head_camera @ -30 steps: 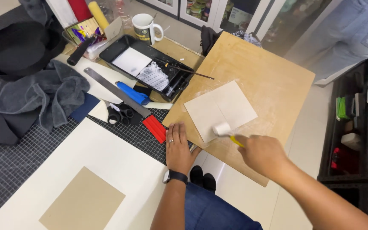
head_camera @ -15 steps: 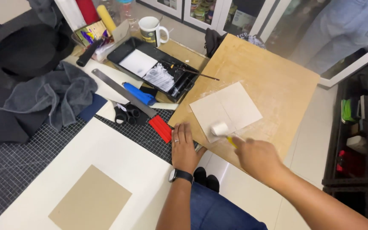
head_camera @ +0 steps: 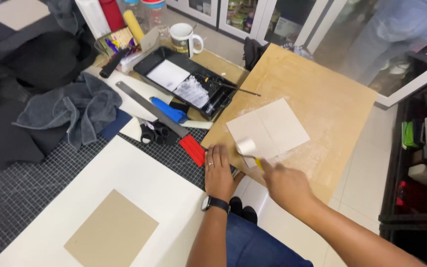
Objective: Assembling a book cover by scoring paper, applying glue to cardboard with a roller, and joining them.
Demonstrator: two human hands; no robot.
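Resting between both hands, roller [head_camera: 246,147] on sheet [head_camera: 268,129]

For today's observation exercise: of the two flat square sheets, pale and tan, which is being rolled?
The pale sheet on the wooden board, under the roller; the tan sheet lies untouched on the white board.

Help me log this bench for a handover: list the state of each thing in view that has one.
left hand: flat, palm down on the board's edge
right hand: closed on the small roller
small roller: resting on the pale sheet
pale sheet: lying flat on the wooden board
wooden board: smeared
paint tray: holds white paint
mug: upright
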